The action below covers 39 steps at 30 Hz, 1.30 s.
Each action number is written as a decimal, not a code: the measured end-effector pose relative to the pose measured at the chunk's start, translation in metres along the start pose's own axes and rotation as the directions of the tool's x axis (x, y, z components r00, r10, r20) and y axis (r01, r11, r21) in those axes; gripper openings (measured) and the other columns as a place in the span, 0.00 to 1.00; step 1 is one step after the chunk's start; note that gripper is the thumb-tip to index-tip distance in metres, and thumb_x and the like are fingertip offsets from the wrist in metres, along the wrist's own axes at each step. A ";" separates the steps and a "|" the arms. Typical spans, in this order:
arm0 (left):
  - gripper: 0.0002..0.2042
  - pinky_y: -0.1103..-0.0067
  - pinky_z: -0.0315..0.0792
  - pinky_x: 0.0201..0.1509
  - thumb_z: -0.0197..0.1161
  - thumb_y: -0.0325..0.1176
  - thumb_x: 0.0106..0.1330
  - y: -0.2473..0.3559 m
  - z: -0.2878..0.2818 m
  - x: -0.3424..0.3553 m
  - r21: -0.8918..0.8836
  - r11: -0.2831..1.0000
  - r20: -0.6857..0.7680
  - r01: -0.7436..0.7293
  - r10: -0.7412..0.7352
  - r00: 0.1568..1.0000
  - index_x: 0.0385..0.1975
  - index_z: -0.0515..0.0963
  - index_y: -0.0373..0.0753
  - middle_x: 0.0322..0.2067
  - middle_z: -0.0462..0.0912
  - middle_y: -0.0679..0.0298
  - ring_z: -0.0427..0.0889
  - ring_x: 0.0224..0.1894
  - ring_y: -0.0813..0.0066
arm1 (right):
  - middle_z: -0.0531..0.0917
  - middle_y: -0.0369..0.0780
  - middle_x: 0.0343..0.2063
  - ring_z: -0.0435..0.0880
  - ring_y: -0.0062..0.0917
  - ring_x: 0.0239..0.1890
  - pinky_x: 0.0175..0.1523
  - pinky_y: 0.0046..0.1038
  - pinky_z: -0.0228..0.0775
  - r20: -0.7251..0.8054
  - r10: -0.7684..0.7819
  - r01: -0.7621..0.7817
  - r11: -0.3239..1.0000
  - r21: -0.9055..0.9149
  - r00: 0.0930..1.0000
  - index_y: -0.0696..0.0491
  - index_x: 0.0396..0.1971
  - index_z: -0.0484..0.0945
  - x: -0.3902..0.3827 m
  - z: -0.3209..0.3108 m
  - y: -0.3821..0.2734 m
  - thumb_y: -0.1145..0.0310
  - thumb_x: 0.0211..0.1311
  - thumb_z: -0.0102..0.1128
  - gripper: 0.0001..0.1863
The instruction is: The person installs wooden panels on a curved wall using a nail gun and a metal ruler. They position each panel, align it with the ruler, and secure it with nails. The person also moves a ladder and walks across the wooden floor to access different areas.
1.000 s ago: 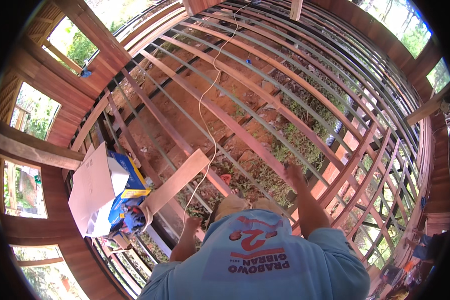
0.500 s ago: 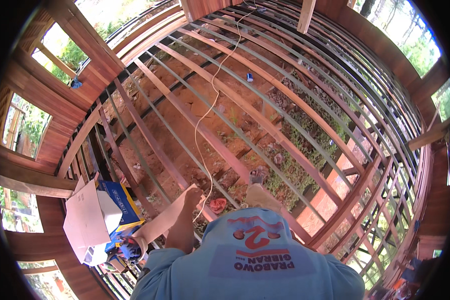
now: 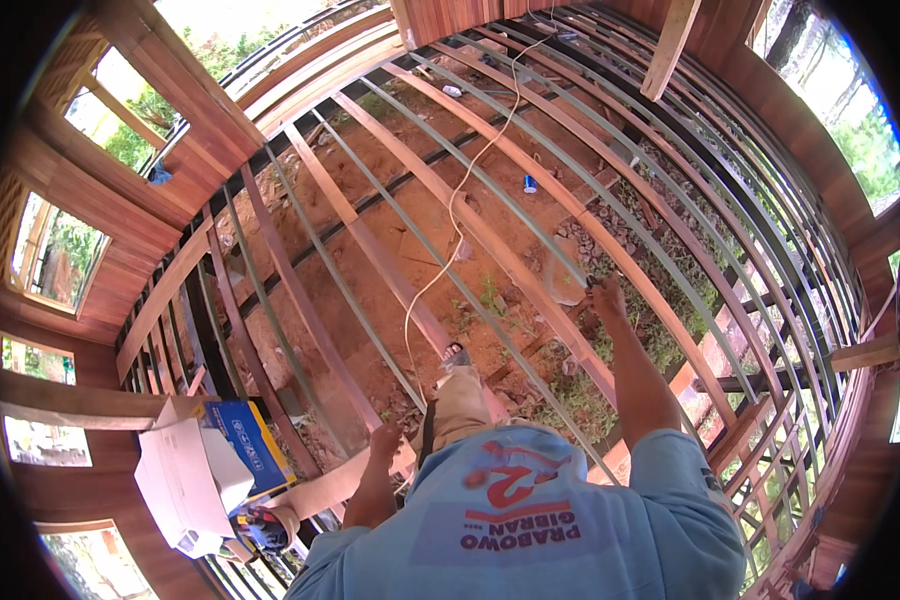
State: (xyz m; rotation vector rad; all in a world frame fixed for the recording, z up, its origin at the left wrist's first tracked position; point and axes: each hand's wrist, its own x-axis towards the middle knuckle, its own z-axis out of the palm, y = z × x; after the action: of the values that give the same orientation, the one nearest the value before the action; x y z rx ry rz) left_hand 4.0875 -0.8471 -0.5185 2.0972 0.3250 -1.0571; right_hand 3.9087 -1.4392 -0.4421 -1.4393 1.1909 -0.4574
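Observation:
My left hand [image 3: 385, 440] is closed beside the end of a short wooden plank [image 3: 322, 490]; what is in its fingers, if anything, is hidden. Stretched forward to the right, my right hand [image 3: 606, 297] has curled fingers around something small and dark, too small to name. It is above the gap between a grey joist and a reddish wooden joist [image 3: 625, 268]. One sandalled foot [image 3: 457, 357] stands on another wooden joist [image 3: 432, 325]. A pale cable [image 3: 454, 208] winds across the joists, down to near my left side.
Open gaps between the joists show bare soil [image 3: 370, 250], weeds and rubble below. A blue can [image 3: 530, 184] lies down there. A white and blue carton [image 3: 190, 465] stands at the left, with a dark blue tool [image 3: 262, 530] near it. Plank walls with window openings surround the floor frame.
My right arm, hidden before, now reaches forward to the right. My left hand has come lower and nearer the body. The whole view has shifted, with the joists and cable further right.

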 end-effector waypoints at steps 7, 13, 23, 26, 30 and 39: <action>0.13 0.68 0.76 0.30 0.62 0.45 0.69 0.081 -0.047 0.100 0.054 0.983 0.196 0.177 -0.185 0.963 0.41 0.84 0.44 0.27 0.82 0.66 0.79 0.26 0.71 | 0.87 0.43 0.31 0.87 0.38 0.33 0.36 0.41 0.79 0.499 0.102 0.489 0.105 -0.866 0.861 0.49 0.28 0.87 0.026 0.106 0.068 0.63 0.53 0.65 0.07; 0.08 0.67 0.77 0.34 0.61 0.35 0.68 0.230 -0.074 0.258 0.205 0.937 0.099 -0.283 0.268 0.958 0.38 0.83 0.40 0.30 0.83 0.63 0.83 0.32 0.71 | 0.81 0.44 0.21 0.82 0.35 0.21 0.25 0.40 0.73 0.177 0.491 -0.303 0.742 -0.598 0.853 0.51 0.25 0.84 -0.004 0.097 0.089 0.65 0.60 0.61 0.08; 0.15 0.71 0.79 0.32 0.64 0.40 0.66 0.551 0.036 0.368 0.098 0.956 0.082 -0.276 0.268 0.960 0.47 0.82 0.36 0.33 0.86 0.61 0.85 0.33 0.70 | 0.80 0.42 0.22 0.83 0.32 0.26 0.28 0.43 0.71 0.245 0.736 -0.617 0.667 -0.416 0.631 0.53 0.34 0.81 0.235 0.115 0.074 0.60 0.69 0.47 0.15; 0.17 0.73 0.79 0.32 0.65 0.40 0.66 0.596 0.061 0.374 0.132 0.971 0.142 -0.197 0.178 0.974 0.48 0.82 0.35 0.34 0.86 0.60 0.85 0.34 0.71 | 0.83 0.42 0.23 0.84 0.31 0.27 0.31 0.37 0.75 0.205 0.579 -0.332 0.682 -0.652 0.789 0.55 0.39 0.83 0.368 0.138 -0.056 0.57 0.67 0.51 0.18; 0.18 0.71 0.80 0.33 0.65 0.41 0.65 0.672 0.069 0.389 0.061 0.978 0.021 -0.198 0.197 0.980 0.49 0.82 0.35 0.36 0.87 0.57 0.86 0.36 0.69 | 0.76 0.42 0.16 0.77 0.27 0.20 0.25 0.36 0.69 0.206 0.248 -0.044 0.732 -0.679 0.947 0.56 0.22 0.77 0.554 0.185 -0.236 0.62 0.69 0.54 0.17; 0.15 0.65 0.80 0.33 0.66 0.38 0.65 0.718 0.041 0.472 -0.143 0.988 -0.087 -0.064 0.051 0.995 0.46 0.82 0.35 0.35 0.85 0.57 0.86 0.35 0.63 | 0.80 0.30 0.25 0.76 0.15 0.21 0.24 0.20 0.67 0.293 0.086 -0.111 0.991 0.068 0.952 0.48 0.41 0.78 0.826 0.340 -0.404 0.67 0.72 0.52 0.05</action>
State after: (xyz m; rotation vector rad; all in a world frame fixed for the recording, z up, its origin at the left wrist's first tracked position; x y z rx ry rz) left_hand 4.7320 -1.4166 -0.5315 2.0107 0.3691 -0.8871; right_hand 4.6860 -2.0356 -0.4523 -1.3160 0.9895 -0.2148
